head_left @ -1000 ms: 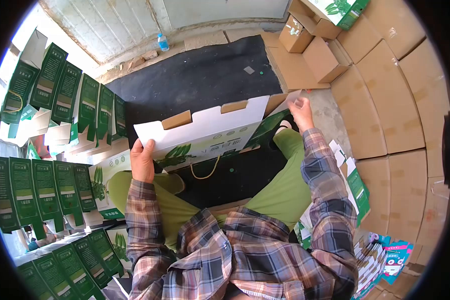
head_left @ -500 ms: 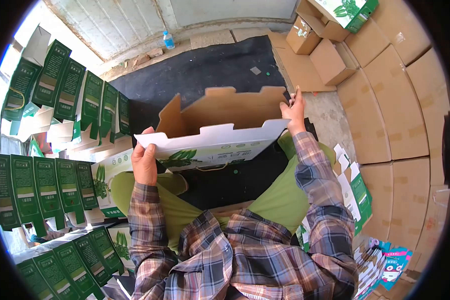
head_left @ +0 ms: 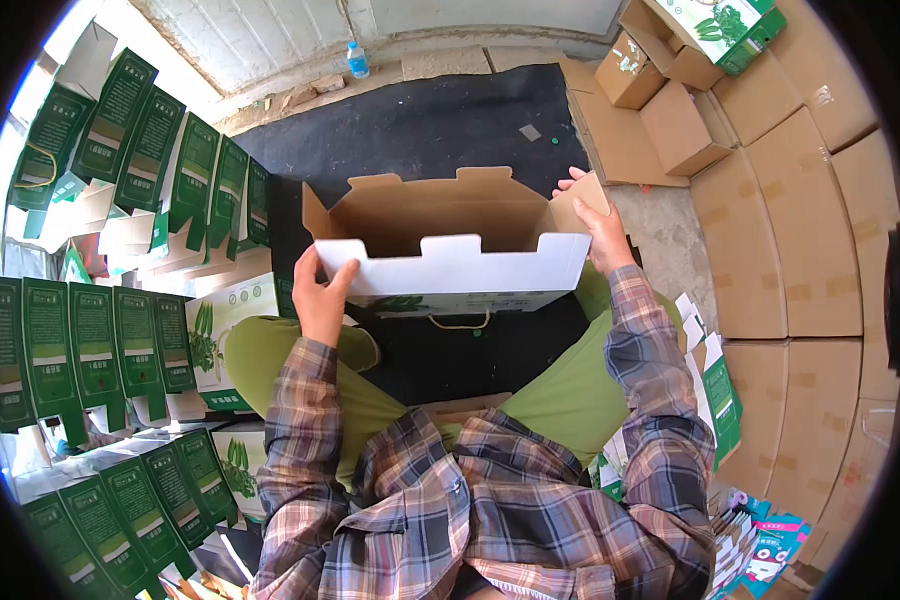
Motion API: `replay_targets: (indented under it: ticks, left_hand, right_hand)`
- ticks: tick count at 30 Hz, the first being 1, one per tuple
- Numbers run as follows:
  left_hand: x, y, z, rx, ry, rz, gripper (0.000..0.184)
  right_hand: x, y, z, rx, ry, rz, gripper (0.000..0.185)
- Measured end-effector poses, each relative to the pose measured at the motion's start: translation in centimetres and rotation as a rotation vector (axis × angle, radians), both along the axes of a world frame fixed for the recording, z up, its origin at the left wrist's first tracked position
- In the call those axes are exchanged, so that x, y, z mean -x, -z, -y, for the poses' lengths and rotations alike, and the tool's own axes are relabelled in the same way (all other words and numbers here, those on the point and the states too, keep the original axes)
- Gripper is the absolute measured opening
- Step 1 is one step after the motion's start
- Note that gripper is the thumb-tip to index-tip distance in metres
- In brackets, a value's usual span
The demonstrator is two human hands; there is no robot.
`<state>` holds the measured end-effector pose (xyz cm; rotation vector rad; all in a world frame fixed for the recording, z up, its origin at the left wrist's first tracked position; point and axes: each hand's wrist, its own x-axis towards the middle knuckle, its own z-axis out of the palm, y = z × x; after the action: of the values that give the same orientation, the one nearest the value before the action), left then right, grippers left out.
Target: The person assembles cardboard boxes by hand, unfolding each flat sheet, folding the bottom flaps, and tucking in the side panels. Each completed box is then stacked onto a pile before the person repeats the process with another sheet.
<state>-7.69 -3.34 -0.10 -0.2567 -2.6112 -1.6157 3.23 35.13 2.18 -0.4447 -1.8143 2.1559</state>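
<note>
A printed cardboard box is held above my lap, its top open to show a brown inside and notched flaps along the upper edges. Its near panel is white with green plant pictures, and a cord handle hangs below it. My left hand pinches the near left corner, thumb on the white edge. On the other side, my right hand grips the brown right end flap, with its thumb in front and fingers behind.
Several rows of green and white boxes stand on the left. Large brown cartons are stacked on the right, with open cartons at the back. Black sheeting covers the floor ahead; a water bottle stands near the wall.
The box has turned more level and its right end flap has come into view. My left hand has shifted right and up; my right hand has moved onto the flap.
</note>
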Motion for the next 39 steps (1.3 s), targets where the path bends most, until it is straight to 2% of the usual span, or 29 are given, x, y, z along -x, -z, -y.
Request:
replay_targets:
  ticks: [2,5,7,9,10,12,13,15,17,19,21,23,24,25,26,27,29,31,33,34,35,37,38,39]
  left_hand:
    - [-0.2,-0.9,-1.0,0.228,0.028,-0.178,0.065]
    - [-0.4,-1.0,-1.7,0.377,-0.03,-0.198,0.068]
    - [-0.8,-1.4,-1.9,0.421,0.015,-0.16,0.074]
    - [-1.4,-1.5,-2.3,0.503,0.025,-0.186,0.079]
    - [-1.6,-1.7,-2.5,0.506,0.041,-0.17,0.082]
    - [-2.0,-2.1,-2.8,0.517,0.05,-0.177,0.083]
    - [-2.1,-2.1,-2.8,0.528,0.065,-0.185,0.083]
    - [-2.4,-2.1,-2.7,0.533,0.064,-0.196,0.084]
    - [-2.8,-2.6,-2.7,0.521,0.098,-0.243,0.086]
    - [-3.1,-2.7,-2.7,0.523,0.117,-0.256,0.084]
    - [-3.1,-2.6,-2.5,0.525,0.138,-0.266,0.083]
    - [-2.9,-1.8,-2.0,0.611,0.259,-0.379,0.068]
    - [-2.7,-1.1,-1.8,0.64,0.324,-0.449,0.046]
    - [-2.7,-0.4,-1.7,0.697,0.37,-0.496,0.034]
    - [-2.8,0.2,-1.4,0.759,0.424,-0.513,0.032]
    - [-3.0,0.4,-1.3,0.82,0.478,-0.531,0.029]
    - [-2.8,0.5,-1.2,0.744,0.455,-0.509,0.028]
    - [-2.4,0.5,-1.0,0.666,0.433,-0.487,0.026]
    - [-2.2,0.6,-0.7,0.601,0.453,-0.385,0.026]
    - [-2.0,0.7,-0.4,0.6,0.453,-0.384,0.026]
    - [-1.7,0.9,0.0,0.53,0.46,-0.333,0.026]
    - [-1.4,0.6,-0.2,0.457,0.473,-0.285,0.028]
    - [-1.5,0.4,-0.2,0.38,0.358,-0.21,0.029]
    - [-1.5,-0.1,-0.5,0.303,0.24,-0.139,0.03]
  right_hand:
    - [0.0,0.2,0.0,0.037,0.021,-0.001,0.046]
    - [-0.1,0.2,0.0,0.058,0.057,-0.003,0.046]
    - [-0.1,-0.4,0.4,0.043,0.068,-0.006,0.047]
    - [-0.3,-1.1,1.3,-0.337,0.123,-0.04,0.052]
    - [-0.4,-1.5,1.8,-0.338,0.118,-0.04,0.052]
    - [-0.5,-1.9,2.7,-0.584,0.104,-0.092,0.052]
    - [-0.7,-1.9,3.1,-0.584,0.102,-0.092,0.052]
    - [-1.0,-1.7,3.7,-0.999,-0.04,-0.16,0.048]
    - [-1.1,-1.8,4.8,-1.09,-0.081,-0.156,0.046]
    - [-1.3,-2.9,6.3,-1.229,-0.127,-0.017,0.047]
    - [-0.9,-2.3,6.5,-1.239,-0.141,-0.013,0.05]
    - [-0.8,-1.8,6.6,-1.243,-0.066,-0.088,0.046]
    - [-0.7,-1.4,6.4,-1.243,-0.067,-0.086,0.046]
    - [-0.6,-0.7,6.2,-1.052,-0.006,-0.093,0.044]
    - [-0.6,-0.2,6.0,-0.86,0.051,-0.097,0.042]
    - [-0.7,0.0,5.6,-0.86,0.047,-0.094,0.042]
    - [-0.8,0.4,4.6,-0.498,0.028,0.013,0.031]
    - [-0.9,0.6,3.9,-0.522,-0.035,0.068,0.025]
    - [-1.3,0.8,4.0,-0.831,-0.126,0.16,0.02]
    - [-1.5,0.7,4.1,-1.091,-0.151,0.142,0.035]
    - [-1.7,0.8,4.6,-1.091,-0.15,0.143,0.035]
    - [-2.0,1.0,5.4,-1.284,-0.167,0.292,0.055]
    - [-2.0,1.7,5.1,-1.285,-0.243,0.383,0.072]
    - [-2.0,2.0,5.0,-1.287,-0.241,0.386,0.072]
